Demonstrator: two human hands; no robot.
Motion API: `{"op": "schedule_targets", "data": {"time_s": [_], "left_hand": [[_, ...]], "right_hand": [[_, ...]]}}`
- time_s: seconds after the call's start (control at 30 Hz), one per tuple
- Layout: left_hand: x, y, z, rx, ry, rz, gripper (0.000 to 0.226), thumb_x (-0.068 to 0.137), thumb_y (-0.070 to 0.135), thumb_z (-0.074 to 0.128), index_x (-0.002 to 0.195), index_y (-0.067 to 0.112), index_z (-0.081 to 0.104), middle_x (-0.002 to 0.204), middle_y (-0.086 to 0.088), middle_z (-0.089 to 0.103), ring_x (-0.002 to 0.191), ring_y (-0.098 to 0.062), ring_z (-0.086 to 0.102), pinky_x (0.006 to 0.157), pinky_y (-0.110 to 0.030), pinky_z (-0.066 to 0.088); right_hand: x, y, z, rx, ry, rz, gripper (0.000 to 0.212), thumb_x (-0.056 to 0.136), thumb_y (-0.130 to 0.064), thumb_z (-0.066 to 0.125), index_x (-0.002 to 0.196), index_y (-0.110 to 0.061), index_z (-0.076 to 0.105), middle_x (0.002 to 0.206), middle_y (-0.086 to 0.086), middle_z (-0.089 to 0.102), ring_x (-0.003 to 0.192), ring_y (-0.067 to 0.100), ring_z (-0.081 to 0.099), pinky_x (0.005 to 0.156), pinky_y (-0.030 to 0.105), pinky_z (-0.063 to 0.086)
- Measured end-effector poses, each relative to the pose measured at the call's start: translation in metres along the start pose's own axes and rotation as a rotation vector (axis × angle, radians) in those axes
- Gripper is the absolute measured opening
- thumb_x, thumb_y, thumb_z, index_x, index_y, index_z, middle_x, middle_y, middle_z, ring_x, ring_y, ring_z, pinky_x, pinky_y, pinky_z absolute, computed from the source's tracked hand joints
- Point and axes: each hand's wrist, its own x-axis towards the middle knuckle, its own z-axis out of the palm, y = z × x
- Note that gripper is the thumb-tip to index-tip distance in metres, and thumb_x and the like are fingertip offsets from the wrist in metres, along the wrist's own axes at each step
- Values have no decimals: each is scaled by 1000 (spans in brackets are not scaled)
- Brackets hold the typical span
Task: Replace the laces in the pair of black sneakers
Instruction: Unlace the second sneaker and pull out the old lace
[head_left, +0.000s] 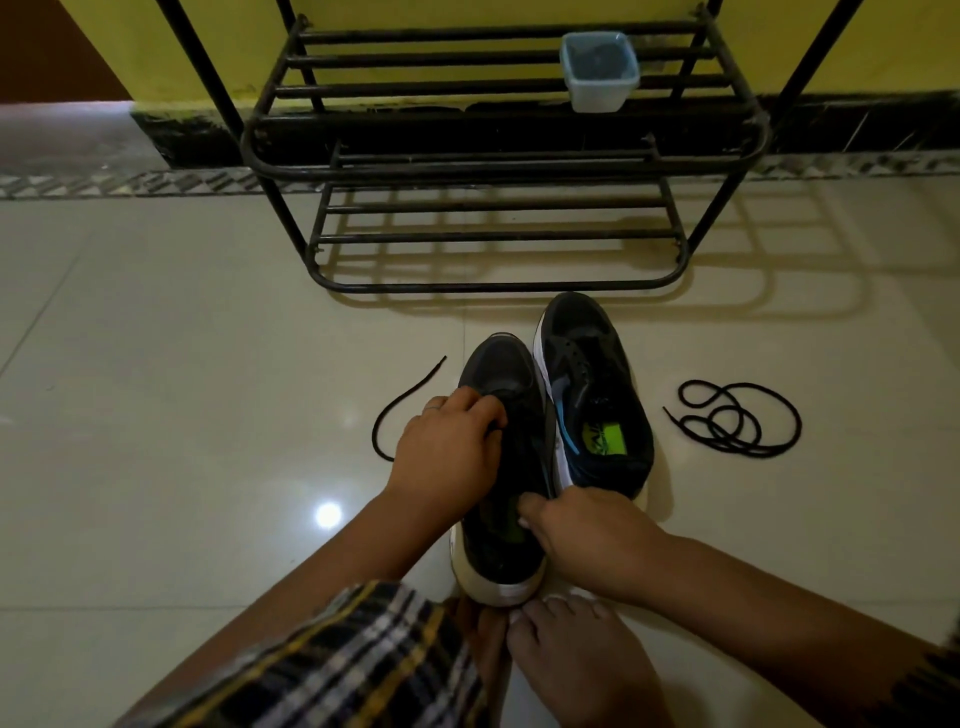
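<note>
Both hands are on the nearer black sneaker (501, 467), which stands on the tiled floor (182, 364) just ahead of the person's bare feet (566, 660), its heel toward them. Left hand (447, 447) curls its fingers over the eyelet area near the toe end, seemingly pinching the lace (405, 402) that runs out from under it in a curve onto the floor to the left; the dark upper hides exactly where the lace enters. Right hand (582, 535) grips the collar edge at the shoe's right side, most likely steadying the shoe so the lace can be worked through without the shoe sliding. The hands are apart, one at each end of the opening.

Touching it on the right stands the second black sneaker (597, 400), toe pointing away, with no lace visible in its eyelets and a green insole label showing. It looks parked there to wait its turn. A coiled black lace (737, 418) lies well apart to the right, within easy reach, probably set aside for that shoe or pulled out of it.

Count: two sneakers, two laces, two hands.

Beyond the shoes stands a black metal shoe rack (493, 166) against a yellow wall, with one translucent plastic container (598, 70) on its upper shelf.
</note>
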Motion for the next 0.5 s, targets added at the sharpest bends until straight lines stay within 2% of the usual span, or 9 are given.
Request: {"op": "schedule_targets", "data": {"time_s": [0.2,0.33,0.43,0.5], "left_hand": [[-7,1,3,-445,112,-77,8,91,13,54,90,18,59,99,3,54,92,-12,53,77,-19,39],[-14,0,-5,-680,195,-145,12,94,11,51,91,16,61,93,2,66,89,-7,61,77,-22,50],[-13,3,-18,-1003,225,-169,16,98,10,43,90,13,57,90,-2,70,88,-10,67,75,-16,49],[-10,4,-24,-1131,216,-174,19,100,11,37,90,13,52,94,-3,71,93,-12,68,76,-15,49]], "right_hand": [[0,1,-1,-20,-15,-20,28,101,-23,33,123,-12,48,98,16,61,88,32,59,44,27,14],[-1,1,-4,-88,-34,-73,31,99,-17,34,127,-10,46,101,17,61,89,33,59,45,29,13],[-2,0,-6,-114,-54,-103,28,96,-10,36,122,-5,47,98,18,61,85,34,58,45,30,13],[-2,1,-7,-117,-58,-100,28,95,-9,36,121,-5,46,97,19,61,79,34,56,45,30,13]]}}
